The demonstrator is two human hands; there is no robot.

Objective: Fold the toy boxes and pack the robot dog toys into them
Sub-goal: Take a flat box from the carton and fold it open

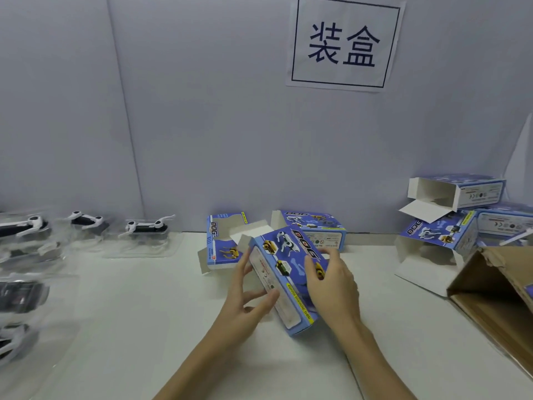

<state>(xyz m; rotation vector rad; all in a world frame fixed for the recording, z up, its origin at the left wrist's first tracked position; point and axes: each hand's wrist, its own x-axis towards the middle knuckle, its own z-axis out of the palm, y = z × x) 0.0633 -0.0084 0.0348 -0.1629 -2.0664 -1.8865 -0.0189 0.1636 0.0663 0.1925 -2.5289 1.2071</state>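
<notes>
White matte surface (129,313): my left hand (245,301) and right hand (331,287) hold a blue rectangular printed cardboard toy box (284,272), fingers (313,272) curled round its glossy sides.

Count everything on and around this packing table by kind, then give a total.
blue toy boxes: 6
robot dog toys in clear packs: 5 (the blurred left edge may hide more)
brown carton: 1
wall sign: 1
Total: 13
</notes>
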